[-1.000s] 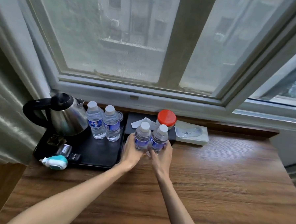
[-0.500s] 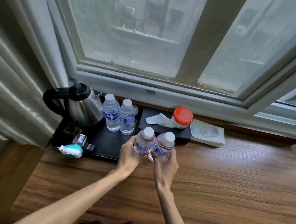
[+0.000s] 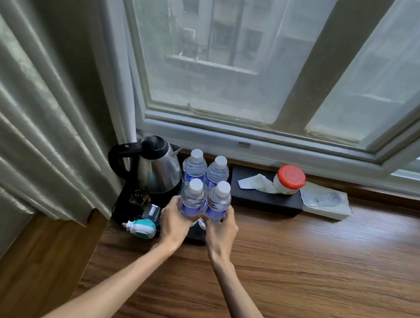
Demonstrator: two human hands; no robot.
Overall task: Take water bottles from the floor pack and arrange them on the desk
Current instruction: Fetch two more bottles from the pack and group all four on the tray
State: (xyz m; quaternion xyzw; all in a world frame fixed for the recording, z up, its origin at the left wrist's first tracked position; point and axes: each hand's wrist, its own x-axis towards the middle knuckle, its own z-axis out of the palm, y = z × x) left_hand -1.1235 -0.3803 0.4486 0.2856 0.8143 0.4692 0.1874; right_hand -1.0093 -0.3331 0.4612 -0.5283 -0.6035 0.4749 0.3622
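Two small clear water bottles with white caps and blue labels stand upright over the black tray (image 3: 125,203). My left hand (image 3: 175,224) grips the left bottle (image 3: 192,198) low on its body. My right hand (image 3: 221,228) grips the right bottle (image 3: 218,202) the same way. The two held bottles touch each other. Directly behind them two more bottles, one at the back left (image 3: 194,164) and one at the back right (image 3: 218,170), stand on the tray beside the kettle. The floor pack is out of view.
A steel kettle (image 3: 155,170) with a black handle stands at the tray's back left. A teal and white plug-in device (image 3: 141,228) lies at the tray's front. A red-lidded jar (image 3: 289,178) and a tissue sit on a black box (image 3: 262,200). A wooden desk (image 3: 307,273) lies below the window.
Both hands have carried the two bottles to the left, from in front of the black box onto the tray, right in front of the two standing bottles.
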